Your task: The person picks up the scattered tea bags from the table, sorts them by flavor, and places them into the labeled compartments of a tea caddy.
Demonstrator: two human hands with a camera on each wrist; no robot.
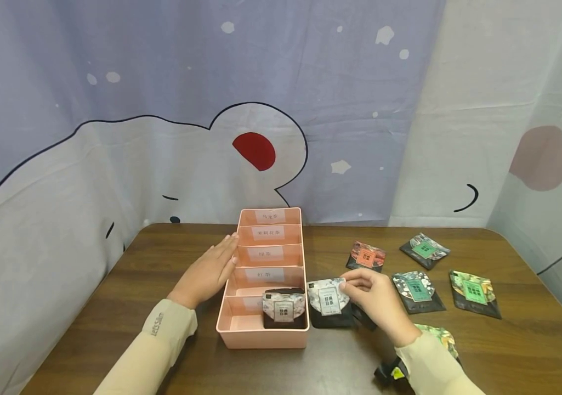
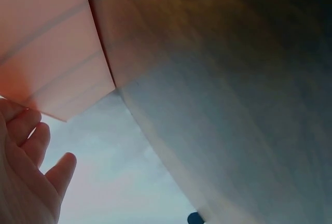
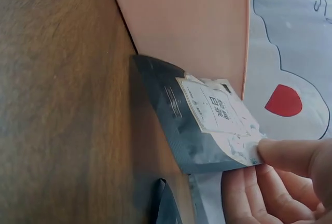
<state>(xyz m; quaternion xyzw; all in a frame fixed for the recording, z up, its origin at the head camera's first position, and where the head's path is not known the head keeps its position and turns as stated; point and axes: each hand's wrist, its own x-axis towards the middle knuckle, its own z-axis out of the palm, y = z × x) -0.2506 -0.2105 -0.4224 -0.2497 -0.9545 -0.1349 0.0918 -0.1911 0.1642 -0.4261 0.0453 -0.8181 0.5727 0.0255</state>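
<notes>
Left hand [image 1: 206,275]: fingers extended along pink box [image 1: 267,341]; firmness of contact not clearly shown.
Right hand [image 1: 375,296]: sachet [image 1: 330,300] pinched at its edge.
Sachet: held left of right hand, beside box; sorting step judged underway.
Front compartment [image 1: 242,317]: lift over rim called for, matching sachet [image 1: 283,308] already inside.

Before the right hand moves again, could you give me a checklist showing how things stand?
1. Right hand pinching the held packet: ok.
2. Left hand resting against the pink box: ok.
3. Held packet resembles the boxed packet: ok.
4. Room left in the front compartment: probably ok, its left part is bare.
5. Held packet inside the box: not ok, it's beside the right wall.
6. Dark item by the right hand identified: cannot tell, partly hidden.
</notes>
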